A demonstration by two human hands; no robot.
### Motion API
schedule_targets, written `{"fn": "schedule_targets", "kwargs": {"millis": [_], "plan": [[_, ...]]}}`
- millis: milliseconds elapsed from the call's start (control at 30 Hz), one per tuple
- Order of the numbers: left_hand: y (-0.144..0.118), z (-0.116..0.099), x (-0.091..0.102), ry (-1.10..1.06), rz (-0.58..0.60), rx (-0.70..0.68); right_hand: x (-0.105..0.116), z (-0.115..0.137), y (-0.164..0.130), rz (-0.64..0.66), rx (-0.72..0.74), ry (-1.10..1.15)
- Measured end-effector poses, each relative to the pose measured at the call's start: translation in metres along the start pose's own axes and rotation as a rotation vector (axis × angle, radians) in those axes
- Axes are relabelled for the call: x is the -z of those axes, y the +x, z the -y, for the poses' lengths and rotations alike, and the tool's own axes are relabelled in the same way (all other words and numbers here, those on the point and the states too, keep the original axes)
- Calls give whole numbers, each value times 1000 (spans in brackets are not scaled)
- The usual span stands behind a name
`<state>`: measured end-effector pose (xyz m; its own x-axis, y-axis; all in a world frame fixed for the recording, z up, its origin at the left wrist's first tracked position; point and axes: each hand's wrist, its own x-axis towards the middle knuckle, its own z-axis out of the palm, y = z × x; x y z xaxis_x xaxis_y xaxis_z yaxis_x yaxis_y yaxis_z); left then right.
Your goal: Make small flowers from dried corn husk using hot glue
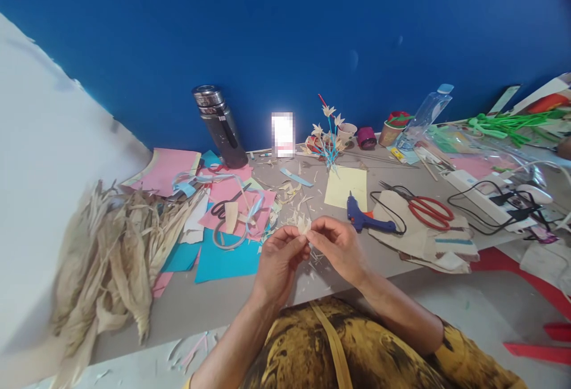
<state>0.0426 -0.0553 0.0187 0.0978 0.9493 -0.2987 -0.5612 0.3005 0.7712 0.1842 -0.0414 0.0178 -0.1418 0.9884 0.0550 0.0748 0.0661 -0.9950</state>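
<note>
Over the front of the table, my left hand [282, 261] and my right hand [338, 247] meet at the fingertips. Both pinch a small cream-coloured petal-like piece [304, 224], which looks like dried husk; its lower part is hidden by my fingers. Pale scraps [292, 198] lie scattered just behind the hands. To the right rests a blue glue gun [368, 217], nozzle toward the back, beside a yellow paper sheet [345, 187]. Farther back stands a bunch of cream star-shaped flowers [329, 130] on blue stems.
Dried husks [118, 258] hang over the table's left front edge. Black scissors [223, 203] and a tape ring lie on pink and blue paper. A dark flask [219, 127] stands at the back. Red-handled scissors [430, 212], a power strip [491, 198] with cables and a plastic bottle [426, 116] are rightward.
</note>
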Motion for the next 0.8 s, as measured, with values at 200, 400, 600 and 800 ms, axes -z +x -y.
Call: {"fn": "schedule_targets", "kwargs": {"millis": [200, 400, 600, 800], "plan": [[1, 0, 2, -1, 13, 31, -4, 1, 2, -45, -50, 31], [3, 3, 5, 52, 19, 5, -5, 2, 2, -34, -35, 53], [5, 6, 7, 13, 36, -6, -2, -5, 2, -49, -18, 51], [9, 10, 7, -21, 37, -33, 1, -8, 3, -37, -48, 51]]}}
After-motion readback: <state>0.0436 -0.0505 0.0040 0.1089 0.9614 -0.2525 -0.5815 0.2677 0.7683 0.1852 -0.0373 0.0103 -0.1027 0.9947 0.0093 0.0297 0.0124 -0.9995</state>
